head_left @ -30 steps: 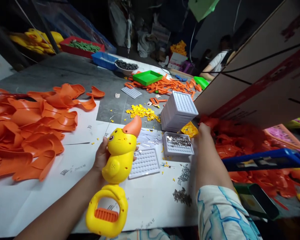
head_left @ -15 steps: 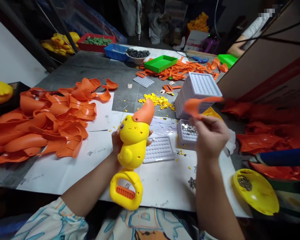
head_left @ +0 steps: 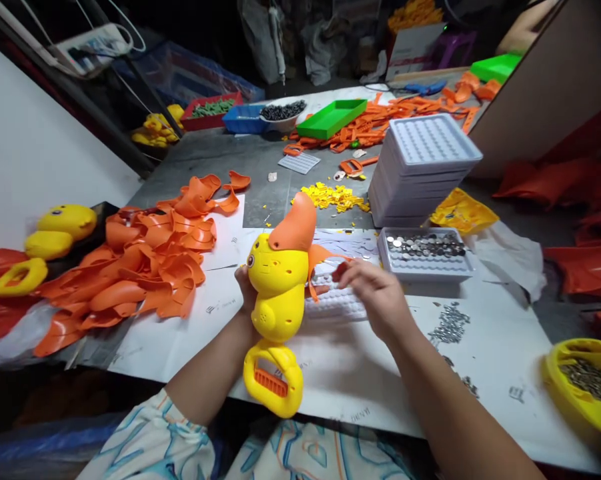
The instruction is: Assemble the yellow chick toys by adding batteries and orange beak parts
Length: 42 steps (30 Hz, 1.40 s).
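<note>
Though in left grip [head_left: 246, 287], yellow duck [head_left: 279, 293] beside orange piece [head_left: 317, 257] in right grip [head_left: 377, 293].

duck toy [head_left: 279, 300] hides most of left hand [head_left: 247, 287], part of orange piece [head_left: 317, 260] just right of it; right hand [head_left: 380, 300] blurred, fingertip placement unclear; far right of duck toy, yellow bowl [head_left: 560, 400] edge-cropped; upper right, person's arm [head_left: 524, 30] cut off
</note>
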### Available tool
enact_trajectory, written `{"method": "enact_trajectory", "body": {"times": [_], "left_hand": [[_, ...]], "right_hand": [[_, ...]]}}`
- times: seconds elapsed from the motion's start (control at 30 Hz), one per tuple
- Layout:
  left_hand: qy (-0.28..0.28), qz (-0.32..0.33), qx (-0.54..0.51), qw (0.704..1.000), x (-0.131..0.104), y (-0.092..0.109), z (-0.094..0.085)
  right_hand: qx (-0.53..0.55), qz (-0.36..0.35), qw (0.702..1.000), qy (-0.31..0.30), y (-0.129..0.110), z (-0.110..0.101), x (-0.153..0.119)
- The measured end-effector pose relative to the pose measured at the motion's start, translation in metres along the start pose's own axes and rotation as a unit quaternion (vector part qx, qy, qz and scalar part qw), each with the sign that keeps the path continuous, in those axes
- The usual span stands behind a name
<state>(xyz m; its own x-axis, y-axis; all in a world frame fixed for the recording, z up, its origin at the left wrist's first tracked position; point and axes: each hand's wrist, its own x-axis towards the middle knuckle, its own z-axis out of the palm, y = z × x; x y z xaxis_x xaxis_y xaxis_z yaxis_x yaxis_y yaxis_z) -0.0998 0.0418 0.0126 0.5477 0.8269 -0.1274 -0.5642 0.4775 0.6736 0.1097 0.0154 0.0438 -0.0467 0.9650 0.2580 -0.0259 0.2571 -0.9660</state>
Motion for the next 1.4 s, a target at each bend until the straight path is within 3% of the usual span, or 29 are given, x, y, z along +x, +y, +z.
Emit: {"method": "enact_trajectory", "body": {"times": [0.07, 0.13, 0.23, 0.27, 0.33, 0.43, 0.5, 0.63, 0.73, 0.83, 0.97, 1.1, 1.2, 1.4], "left_hand": [[-0.007, -0.018, -0.004, 1.000, -0.001, 0.000, -0.002], [-0.031, -0.054, -0.002, 0.998, -0.002, 0.000, 0.000], [-0.052, -0.033, 0.007, 0.998, -0.002, 0.003, 0.008], [-0.056, -0.006, 0.006, 0.998, -0.002, 0.005, 0.011], [-0.061, 0.015, -0.004, 0.998, 0.000, 0.009, 0.017], [-0.063, -0.050, -0.021, 0.997, 0.000, 0.012, 0.023], [-0.057, -0.086, -0.033, 0.994, -0.002, 0.008, 0.028], [-0.059, -0.127, -0.001, 0.990, -0.005, -0.006, 0.042], [-0.039, -0.116, 0.042, 0.992, -0.005, -0.011, 0.051], [-0.031, -0.105, 0.049, 0.993, -0.005, -0.011, 0.055], [-0.042, -0.111, 0.052, 0.992, -0.008, -0.007, 0.056], [0.009, -0.102, 0.103, 0.989, -0.012, -0.008, 0.054], [0.031, -0.094, 0.112, 0.989, -0.012, -0.010, 0.054], [0.016, -0.085, 0.162, 0.983, -0.012, -0.011, 0.058]], "right_hand": [[0.170, 0.145, 0.974, 0.037, -0.005, -0.004, 0.002], [0.253, 0.264, 0.931, 0.002, -0.009, -0.008, 0.004], [0.284, 0.342, 0.894, -0.058, -0.017, -0.019, 0.006], [0.296, 0.336, 0.893, -0.039, -0.020, -0.023, 0.007], [0.314, 0.272, 0.908, 0.054, -0.025, -0.031, 0.007], [0.301, 0.114, 0.925, 0.201, -0.031, -0.038, 0.007], [0.261, 0.047, 0.936, 0.232, -0.031, -0.035, 0.005], [0.143, 0.016, 0.966, 0.215, -0.020, -0.019, -0.001], [0.082, 0.072, 0.979, 0.171, -0.012, -0.013, -0.003], [0.055, 0.120, 0.982, 0.137, -0.009, -0.018, -0.002], [-0.019, 0.095, 0.989, 0.112, -0.008, -0.031, -0.001], [-0.037, 0.083, 0.994, 0.056, -0.009, -0.039, -0.001], [-0.005, 0.073, 0.994, 0.080, -0.013, -0.036, -0.002], [0.030, 0.109, 0.981, 0.158, -0.014, -0.022, -0.009]]}}
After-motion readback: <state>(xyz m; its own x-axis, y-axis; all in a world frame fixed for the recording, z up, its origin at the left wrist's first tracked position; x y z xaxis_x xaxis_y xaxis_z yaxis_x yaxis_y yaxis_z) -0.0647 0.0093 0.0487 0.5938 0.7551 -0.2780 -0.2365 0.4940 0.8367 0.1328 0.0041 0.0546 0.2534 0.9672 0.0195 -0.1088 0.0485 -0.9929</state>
